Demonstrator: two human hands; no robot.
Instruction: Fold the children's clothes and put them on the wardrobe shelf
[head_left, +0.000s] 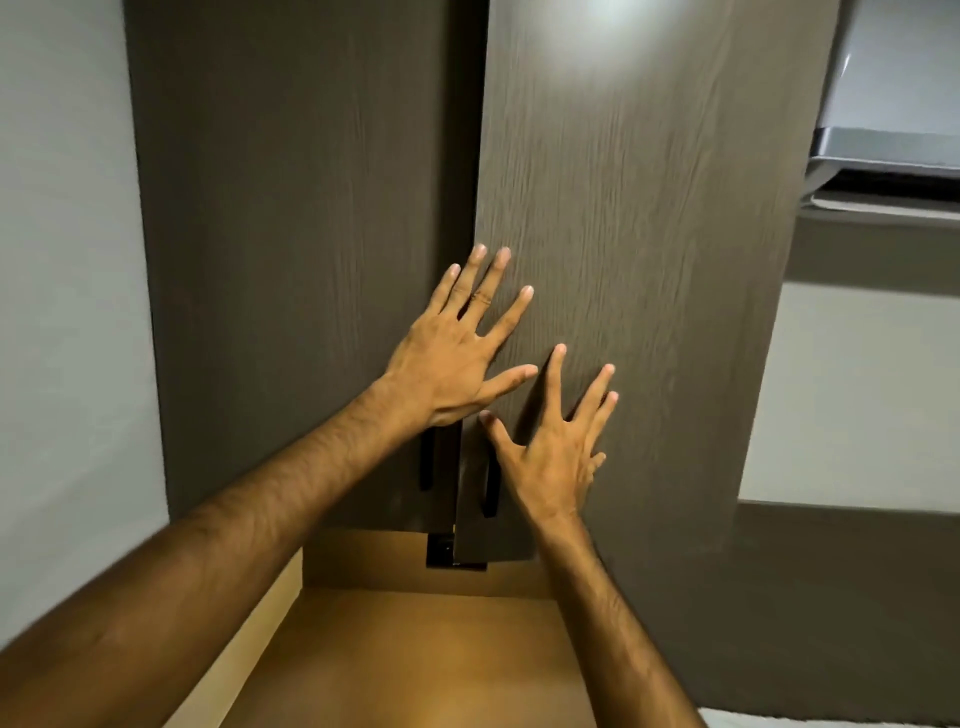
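While both are spread flat with fingers apart, the left hand and the right hand press on the dark brown wood-grain right wardrobe door; two black vertical handles sit just below; children's clothes are not visible.

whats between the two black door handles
Between the left handle and the right handle the head view shows only door panel and the dark vertical gap where the two wardrobe doors meet.
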